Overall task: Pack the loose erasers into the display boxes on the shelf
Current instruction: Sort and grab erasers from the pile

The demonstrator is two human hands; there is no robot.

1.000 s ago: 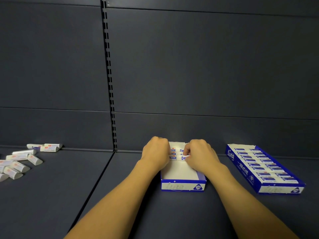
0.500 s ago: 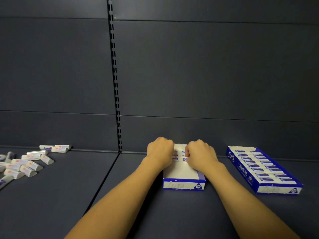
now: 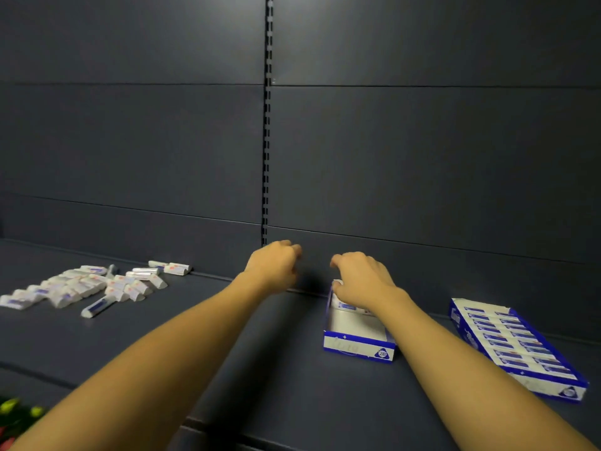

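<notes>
shelf: dark grey shelf deck (image 3: 276, 369) w/ matching back panel; slotted upright (image 3: 266, 125) runs down the panel.
open box: blue/white display box (image 3: 357, 348) mid-right, partly filled. Only a few erasers at the far end, near half shows bare floor.
full box: 2nd display box (image 3: 517, 343) further right, looks fully packed, angled.
loose erasers: pile (image 3: 94, 286) far left on deck, well apart from both boxes.
L hand: left hand (image 3: 273, 270) in the air left of open box, fingers loosely curled, holds nothing.
R hand: right hand (image 3: 361, 279) over far end of open box, fingers bent down; can't tell if it's pinching an eraser or just touching the row.
step (judgement): seat the last row, then L hand goes to the pile for a refill.
how-to: grab several at once, labels all the same way, butt each row tight vs the prev one, steady the box w/ R hand so it doesn't slide.
hidden: R fingertips + erasers under the palm; box print too blurred to read; pile count unclear; coloured bits bottom-left cut off by frame.
</notes>
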